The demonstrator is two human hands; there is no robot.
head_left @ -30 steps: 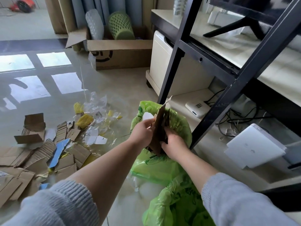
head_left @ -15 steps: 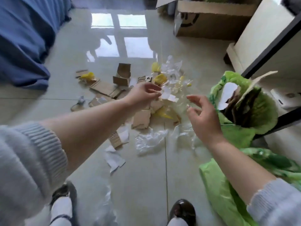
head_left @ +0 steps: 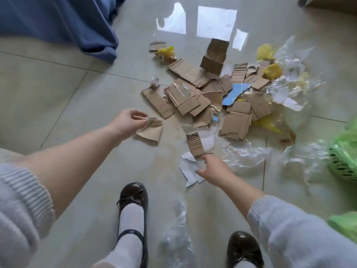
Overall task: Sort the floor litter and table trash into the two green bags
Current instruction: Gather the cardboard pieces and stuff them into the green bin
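Torn cardboard pieces point(head_left: 201, 93) lie in a heap on the tiled floor, mixed with yellow foam netting point(head_left: 272, 71), a blue paper scrap point(head_left: 234, 92) and clear plastic film point(head_left: 289, 88). My left hand point(head_left: 129, 120) pinches the corner of a loose cardboard piece point(head_left: 151, 131) left of the heap. My right hand point(head_left: 211, 170) reaches forward with fingers apart, its index fingertip at the near end of a corrugated cardboard strip point(head_left: 195, 145) and its thumb over white paper scraps point(head_left: 188, 167). One green bag point(head_left: 342, 151) shows at the right edge, another green bag point(head_left: 344, 224) lower right.
A blue cloth point(head_left: 77, 26) hangs onto the floor at the upper left. Crumpled clear plastic point(head_left: 245, 154) lies right of my right hand, and more plastic point(head_left: 177, 235) between my two dark shoes point(head_left: 133, 198). A cardboard box corner point(head_left: 332, 2) sits top right.
Both hands let go of the cardboard pushed into the green bag, and my view swung left and down to the floor litter. My left hand took hold of a cardboard piece; my right hand reached the strip.
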